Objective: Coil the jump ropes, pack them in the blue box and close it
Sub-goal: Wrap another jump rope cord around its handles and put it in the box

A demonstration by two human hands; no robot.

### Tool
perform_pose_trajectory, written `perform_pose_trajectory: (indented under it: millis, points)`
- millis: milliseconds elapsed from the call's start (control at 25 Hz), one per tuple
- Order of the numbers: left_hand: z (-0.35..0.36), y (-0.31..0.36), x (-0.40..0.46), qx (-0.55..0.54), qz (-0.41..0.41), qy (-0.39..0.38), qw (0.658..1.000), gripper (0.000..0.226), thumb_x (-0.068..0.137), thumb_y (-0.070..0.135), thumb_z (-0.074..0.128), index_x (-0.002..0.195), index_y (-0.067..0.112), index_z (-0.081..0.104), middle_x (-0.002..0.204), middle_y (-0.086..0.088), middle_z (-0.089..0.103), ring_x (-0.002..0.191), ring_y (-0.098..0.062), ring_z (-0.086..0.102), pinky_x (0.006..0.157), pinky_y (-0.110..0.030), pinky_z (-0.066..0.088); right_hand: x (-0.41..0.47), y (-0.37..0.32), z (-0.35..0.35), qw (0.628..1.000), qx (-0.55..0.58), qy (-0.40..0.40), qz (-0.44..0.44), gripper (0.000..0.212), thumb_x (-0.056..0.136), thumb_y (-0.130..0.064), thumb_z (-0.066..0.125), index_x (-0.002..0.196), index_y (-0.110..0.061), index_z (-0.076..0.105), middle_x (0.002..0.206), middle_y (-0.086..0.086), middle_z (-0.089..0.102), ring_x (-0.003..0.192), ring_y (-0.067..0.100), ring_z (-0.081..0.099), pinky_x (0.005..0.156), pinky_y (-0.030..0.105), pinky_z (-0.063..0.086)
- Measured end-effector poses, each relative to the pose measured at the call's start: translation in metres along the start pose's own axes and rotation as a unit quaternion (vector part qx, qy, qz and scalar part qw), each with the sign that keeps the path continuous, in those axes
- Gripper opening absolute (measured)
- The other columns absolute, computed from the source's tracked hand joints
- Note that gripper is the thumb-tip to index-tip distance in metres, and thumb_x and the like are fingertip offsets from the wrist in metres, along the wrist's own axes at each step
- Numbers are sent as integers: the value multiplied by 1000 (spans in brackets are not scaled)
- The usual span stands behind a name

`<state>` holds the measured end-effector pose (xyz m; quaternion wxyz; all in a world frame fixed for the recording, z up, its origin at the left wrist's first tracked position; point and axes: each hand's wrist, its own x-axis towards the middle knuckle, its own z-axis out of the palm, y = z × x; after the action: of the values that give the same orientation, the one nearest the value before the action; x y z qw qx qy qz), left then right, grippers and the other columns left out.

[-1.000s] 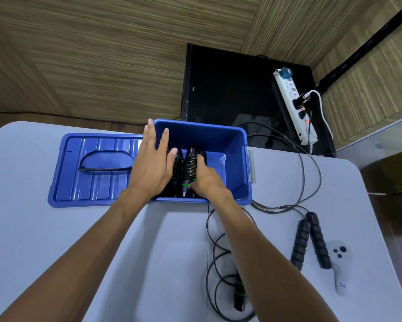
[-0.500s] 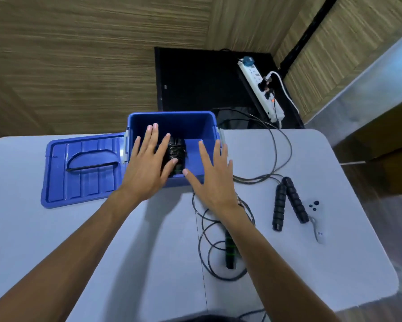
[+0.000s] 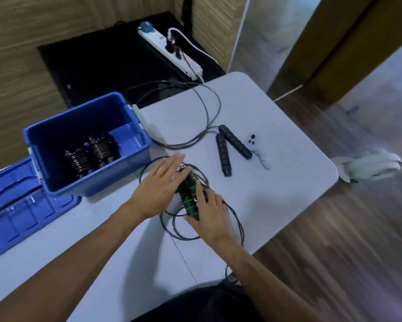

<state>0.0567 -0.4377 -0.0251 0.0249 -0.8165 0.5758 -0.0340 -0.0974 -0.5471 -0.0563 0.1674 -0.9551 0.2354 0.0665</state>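
Observation:
The blue box (image 3: pixel 135 145) stands open on the white table, with two coiled black jump ropes (image 3: pixel 91 152) inside. Its blue lid (image 3: pixel 14 205) lies flat to its left. A jump rope with green-ringed black handles (image 3: pixel 189 196) lies in loose loops right of the box. My left hand (image 3: pixel 159 187) hovers flat at the handles' left, fingers spread. My right hand (image 3: pixel 210 212) touches the handles from the right, fingers apart, not closed around them. Another jump rope with plain black handles (image 3: pixel 228 147) lies farther right, its cord (image 3: pixel 209 108) trailing over the table's far edge.
A white controller (image 3: pixel 260 152) lies beside the plain black handles. The table's right edge (image 3: pixel 323 187) is close, with wooden floor beyond. A white power strip (image 3: pixel 172 52) sits on a black surface behind the table. A white headset (image 3: pixel 369 168) rests off the table's right side.
Both hands left the blue box and moved right and toward me, down to the green-ringed handles. The view swung to the right.

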Motion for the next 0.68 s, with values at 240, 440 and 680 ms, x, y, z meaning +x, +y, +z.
perform_pose_trajectory:
  millis: [240,440,680]
  points:
    - [14,19,37,8,117,-157,981,78,73,6,67,143,16,34,147,-11,34,135,-31,34,100,-36,38,-2,0,-1,999,-14,15,38,78,67,-53,77,125,-7,55,108,8,66,96,26,65,78,38,54]
    - [24,26,29,-29,151,-94,984,67,66,35,74,126,17,51,122,-6,55,98,-26,56,81,-34,51,-5,5,-11,997,-44,-38,56,67,75,-43,65,128,-10,41,118,10,57,105,29,55,88,39,46]
    - [-3,28,-15,-71,11,-95,993,65,76,51,45,132,17,40,107,-2,50,79,-22,47,67,-35,46,2,4,-26,992,-117,-1,-43,61,70,-37,75,121,-18,47,95,6,57,80,27,54,70,38,38]
